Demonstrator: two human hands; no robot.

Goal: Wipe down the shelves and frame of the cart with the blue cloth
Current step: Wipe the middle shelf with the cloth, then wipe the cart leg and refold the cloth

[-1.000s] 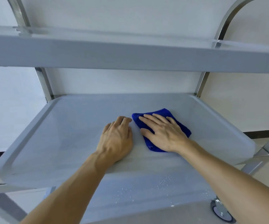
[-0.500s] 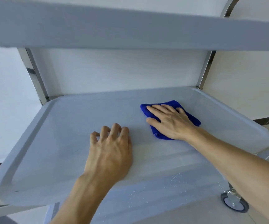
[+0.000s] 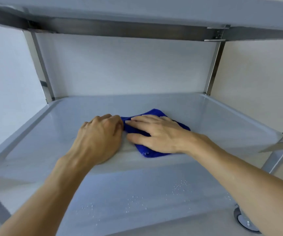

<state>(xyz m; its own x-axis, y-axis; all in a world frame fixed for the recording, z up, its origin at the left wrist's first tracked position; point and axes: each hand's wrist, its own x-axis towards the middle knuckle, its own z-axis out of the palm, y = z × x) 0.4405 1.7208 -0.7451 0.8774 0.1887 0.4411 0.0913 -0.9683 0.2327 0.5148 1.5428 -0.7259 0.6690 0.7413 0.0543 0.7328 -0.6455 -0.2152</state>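
Looking through the head view, the blue cloth (image 3: 156,151) lies folded into a small pad on the middle shelf (image 3: 55,126) of the cart, right of centre and well short of the back rim. The right hand (image 3: 159,133) lies flat on top of it, fingers straight and spread, pressing it down rather than gripping. The left hand (image 3: 100,138) rests just beside it on the shelf with its fingers bent down at the cloth's left corner; whether they pinch that corner or only touch it cannot be told, as the fingertips are hidden.

The cloth looks like soft, light microfibre, limp and easy to bunch, so it probably handles best under a flat palm for wiping or gathered in the fist for the steel uprights (image 3: 213,65) of the frame. The shelf looks smooth and slick, so the pad should slide freely. Water droplets (image 3: 179,186) bead on the lower shelf (image 3: 137,193), which appears not yet dried.

No brand, label or readable writing shows on the cloth, the shelves or the frame.
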